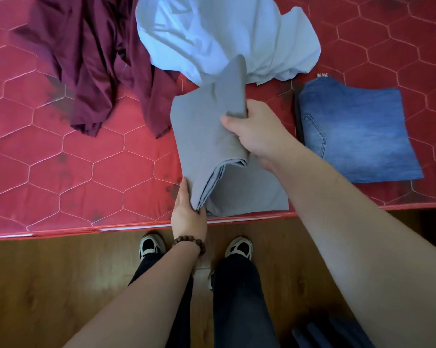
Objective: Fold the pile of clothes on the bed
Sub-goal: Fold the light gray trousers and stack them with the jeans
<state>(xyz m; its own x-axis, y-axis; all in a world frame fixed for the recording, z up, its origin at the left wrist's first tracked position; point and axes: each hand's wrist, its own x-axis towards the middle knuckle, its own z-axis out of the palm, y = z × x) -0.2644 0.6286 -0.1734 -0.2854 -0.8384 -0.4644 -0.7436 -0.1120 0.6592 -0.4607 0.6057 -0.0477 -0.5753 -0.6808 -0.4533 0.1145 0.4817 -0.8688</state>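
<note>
My left hand pinches the near corner of the grey cloth, fingers curled under its stacked layers. My right hand grips the far folded edge, thumb on top, the other fingers apparently tucked beneath. The cloth lies on the red mattress near its edge, between maroon clothes and folded jeans.

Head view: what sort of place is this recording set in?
Probably a bedroom at home: a bare red quilted mattress strewn with clothes, folded jeans on it, and a wooden floor beside it.
</note>
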